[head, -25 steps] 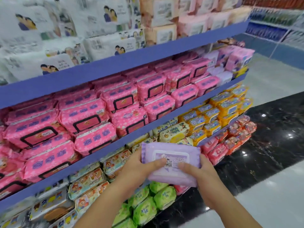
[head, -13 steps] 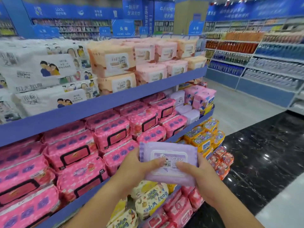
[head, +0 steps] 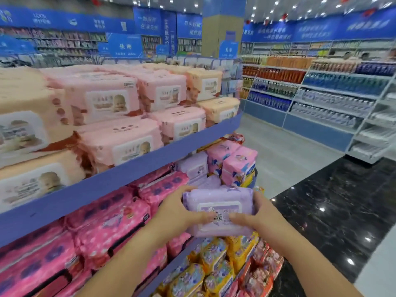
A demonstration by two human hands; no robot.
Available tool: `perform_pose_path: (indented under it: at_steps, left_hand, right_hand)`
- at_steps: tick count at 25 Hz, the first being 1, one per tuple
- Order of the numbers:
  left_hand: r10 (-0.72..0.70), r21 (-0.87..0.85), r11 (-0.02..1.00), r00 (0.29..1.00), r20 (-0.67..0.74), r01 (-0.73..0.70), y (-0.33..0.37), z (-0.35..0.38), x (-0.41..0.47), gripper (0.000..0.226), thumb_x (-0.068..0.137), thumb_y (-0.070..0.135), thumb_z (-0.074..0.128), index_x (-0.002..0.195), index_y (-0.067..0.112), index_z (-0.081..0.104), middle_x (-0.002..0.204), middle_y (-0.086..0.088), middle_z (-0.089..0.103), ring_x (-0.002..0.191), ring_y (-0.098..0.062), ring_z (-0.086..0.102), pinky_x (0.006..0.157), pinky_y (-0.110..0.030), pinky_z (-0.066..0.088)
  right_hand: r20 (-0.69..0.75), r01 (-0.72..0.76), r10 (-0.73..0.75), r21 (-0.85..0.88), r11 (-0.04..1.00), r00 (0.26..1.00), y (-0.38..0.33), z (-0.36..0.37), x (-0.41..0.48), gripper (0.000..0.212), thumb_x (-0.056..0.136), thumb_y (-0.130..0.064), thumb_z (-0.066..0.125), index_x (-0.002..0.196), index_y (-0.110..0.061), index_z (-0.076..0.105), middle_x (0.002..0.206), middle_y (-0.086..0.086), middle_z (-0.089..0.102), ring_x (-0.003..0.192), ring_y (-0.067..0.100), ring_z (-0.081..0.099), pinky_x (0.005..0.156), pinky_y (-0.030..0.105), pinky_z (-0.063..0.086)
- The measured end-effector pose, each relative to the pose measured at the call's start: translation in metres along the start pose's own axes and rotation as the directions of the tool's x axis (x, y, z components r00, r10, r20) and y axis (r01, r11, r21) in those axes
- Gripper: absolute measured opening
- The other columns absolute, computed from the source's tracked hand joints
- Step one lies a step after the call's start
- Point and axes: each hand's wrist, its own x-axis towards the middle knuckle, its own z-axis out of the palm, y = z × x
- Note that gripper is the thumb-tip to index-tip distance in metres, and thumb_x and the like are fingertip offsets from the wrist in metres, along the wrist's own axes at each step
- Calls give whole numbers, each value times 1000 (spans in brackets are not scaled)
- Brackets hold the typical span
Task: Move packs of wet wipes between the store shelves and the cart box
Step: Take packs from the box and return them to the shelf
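I hold a lilac pack of wet wipes (head: 218,202) in both hands, in front of the middle shelf. My left hand (head: 182,215) grips its left end, thumb on top by the label. My right hand (head: 255,217) grips its right end the same way. Just behind the pack, more lilac packs (head: 194,168) are stacked on the middle shelf between the hot-pink packs (head: 120,213) and the pink-and-blue packs (head: 237,163). No cart box is in view.
The blue shelf unit (head: 132,176) runs along my left, with pale pink and peach baby-wipe packs (head: 120,103) on top and yellow packs (head: 216,266) below. An open aisle with grey floor (head: 285,151) and black tiles (head: 334,211) lies to the right, with drink shelves (head: 321,99) beyond.
My view has swung up and to the right along the shelves. Both hands kept their hold and carried the lilac pack up to the middle shelf level.
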Motion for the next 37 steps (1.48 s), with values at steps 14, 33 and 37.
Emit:
perform_pose_path:
  at_steps: [14, 33, 37]
  left_hand:
    - [14, 381, 901, 865, -501, 207, 15, 49, 144, 59, 68, 36, 94, 115, 21, 62, 110, 5, 59, 91, -10, 59, 65, -10, 41]
    - [67, 771, 296, 793, -606, 564, -39, 97, 192, 60, 84, 53, 69, 135, 20, 63, 129, 0, 66, 119, -28, 55, 107, -48, 36]
    - [-66, 581, 672, 818, -571, 460, -10, 88, 180, 50, 91, 28, 66, 139, 15, 57, 140, -5, 56, 134, -30, 50, 110, -40, 37]
  right_hand:
    - [364, 418, -236, -582, 698, 901, 0, -71, 230, 70, 75, -36, 86, 130, -23, 45, 119, -6, 55, 107, 17, 56, 78, 29, 43]
    - [702, 740, -257, -666, 94, 665, 37, -67, 321, 45, 64, -30, 88, 103, -12, 72, 99, 8, 69, 100, 34, 57, 84, 43, 49]
    - [686, 684, -190, -578, 444, 703, 16, -90, 305, 42, 88, -32, 73, 125, -15, 64, 122, 5, 61, 115, 27, 55, 94, 37, 46]
